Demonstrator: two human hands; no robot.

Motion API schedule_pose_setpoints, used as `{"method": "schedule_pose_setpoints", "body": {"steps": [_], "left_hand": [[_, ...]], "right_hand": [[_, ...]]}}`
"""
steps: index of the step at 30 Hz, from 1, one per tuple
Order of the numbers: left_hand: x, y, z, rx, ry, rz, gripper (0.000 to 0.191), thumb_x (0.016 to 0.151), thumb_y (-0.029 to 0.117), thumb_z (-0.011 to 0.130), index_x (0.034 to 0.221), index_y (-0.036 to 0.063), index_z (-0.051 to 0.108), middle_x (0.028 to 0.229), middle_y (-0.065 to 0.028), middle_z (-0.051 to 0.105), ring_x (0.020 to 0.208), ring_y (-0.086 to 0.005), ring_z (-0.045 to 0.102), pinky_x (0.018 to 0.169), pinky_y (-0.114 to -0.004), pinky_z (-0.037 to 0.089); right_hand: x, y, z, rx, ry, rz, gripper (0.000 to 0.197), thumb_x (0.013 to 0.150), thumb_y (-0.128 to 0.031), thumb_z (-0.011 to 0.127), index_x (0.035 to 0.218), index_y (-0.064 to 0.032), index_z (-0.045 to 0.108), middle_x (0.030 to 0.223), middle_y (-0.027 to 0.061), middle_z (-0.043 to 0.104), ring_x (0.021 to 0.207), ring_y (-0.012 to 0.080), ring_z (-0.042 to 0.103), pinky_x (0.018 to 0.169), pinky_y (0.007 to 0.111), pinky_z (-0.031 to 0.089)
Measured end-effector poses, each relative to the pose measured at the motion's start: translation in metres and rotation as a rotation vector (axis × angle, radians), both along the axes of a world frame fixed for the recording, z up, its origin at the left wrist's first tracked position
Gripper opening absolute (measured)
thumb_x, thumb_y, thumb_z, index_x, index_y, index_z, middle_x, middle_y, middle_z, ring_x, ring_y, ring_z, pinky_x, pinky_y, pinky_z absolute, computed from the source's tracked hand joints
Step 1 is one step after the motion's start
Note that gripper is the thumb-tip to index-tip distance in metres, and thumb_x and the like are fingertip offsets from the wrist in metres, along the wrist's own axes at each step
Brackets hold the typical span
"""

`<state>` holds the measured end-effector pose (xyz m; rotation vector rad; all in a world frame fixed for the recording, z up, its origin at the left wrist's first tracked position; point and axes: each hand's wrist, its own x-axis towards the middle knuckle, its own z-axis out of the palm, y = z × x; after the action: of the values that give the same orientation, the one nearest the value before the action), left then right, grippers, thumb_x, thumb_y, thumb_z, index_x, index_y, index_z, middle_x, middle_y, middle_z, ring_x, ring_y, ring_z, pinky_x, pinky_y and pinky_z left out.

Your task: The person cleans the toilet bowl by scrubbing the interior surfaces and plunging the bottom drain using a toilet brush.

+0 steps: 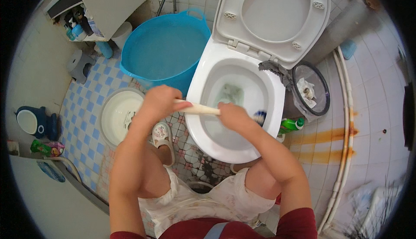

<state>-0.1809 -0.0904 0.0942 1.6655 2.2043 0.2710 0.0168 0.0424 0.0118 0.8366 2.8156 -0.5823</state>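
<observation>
Both my hands grip the pale handle of a toilet brush (202, 108) above the open toilet bowl (195, 122). My left hand (162, 102) closes around the handle's end, over the bowl's left edge. My right hand (234, 117) holds it farther along, over the middle of the bowl. Blue and white bristles (260, 117) show near the bowl's right inner wall, beyond my right wrist. Cloudy greenish water (230, 94) lies at the bottom of the bowl. The toilet seat and lid (226, 27) are raised. A grey cloth (275, 69) hangs at the rim's back right.
A large blue tub (130, 73) of water stands left of the toilet, with a white basin (103, 122) before it. At the right are a lined waste bin (325, 99), a green bottle (291, 125) and wall pipes (347, 109). A grey stool (77, 64) stands farther left.
</observation>
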Motion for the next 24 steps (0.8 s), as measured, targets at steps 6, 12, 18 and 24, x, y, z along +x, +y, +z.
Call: {"method": "schedule_pose_setpoints", "body": {"steps": [6, 12, 18, 24], "left_hand": [[0.090, -0.004, -0.042, 0.071, -0.173, -0.053, 0.033, 0.086, 0.029, 0.052, 0.088, -0.0040, 0.052, 0.071, -0.0156, 0.060, 0.061, -0.0251, 0.060, 0.055, -0.037, 0.049], [0.106, -0.008, -0.032, -0.315, -1.724, 0.484, 0.025, 0.090, 0.018, 0.045, 0.100, -0.0034, 0.037, 0.082, -0.0085, 0.050, 0.058, -0.0163, 0.052, 0.047, -0.026, 0.044], [0.154, -0.001, -0.068, -0.294, -1.900, 0.552, 0.022, 0.086, 0.010, 0.049, 0.099, -0.0009, 0.036, 0.088, -0.0101, 0.048, 0.063, -0.0189, 0.054, 0.052, -0.029, 0.049], [0.177, -0.009, -0.048, -0.238, -1.817, 0.598, 0.031, 0.086, 0.006, 0.048, 0.108, 0.0072, 0.026, 0.086, -0.0086, 0.047, 0.064, -0.0179, 0.055, 0.050, -0.029, 0.050]], "right_hand": [[0.026, 0.040, -0.008, 0.369, 0.140, -0.093, 0.023, 0.072, -0.005, 0.055, 0.095, -0.0033, 0.053, 0.096, 0.0157, 0.053, 0.085, 0.0326, 0.054, 0.075, 0.044, 0.045], [0.027, 0.024, -0.019, -0.848, 0.464, -0.702, 0.041, 0.079, -0.004, 0.052, 0.116, 0.0057, 0.035, 0.098, 0.0186, 0.050, 0.083, 0.0319, 0.058, 0.068, 0.039, 0.050], [0.019, 0.007, -0.042, -1.260, 0.398, -0.999, 0.020, 0.084, -0.009, 0.047, 0.097, 0.0058, 0.046, 0.079, 0.0101, 0.052, 0.063, 0.0203, 0.056, 0.056, 0.032, 0.050], [0.024, -0.012, -0.026, -1.012, 0.473, -0.810, 0.011, 0.082, -0.005, 0.047, 0.089, 0.0017, 0.045, 0.074, 0.0081, 0.048, 0.054, 0.0169, 0.052, 0.046, 0.030, 0.044]]}}
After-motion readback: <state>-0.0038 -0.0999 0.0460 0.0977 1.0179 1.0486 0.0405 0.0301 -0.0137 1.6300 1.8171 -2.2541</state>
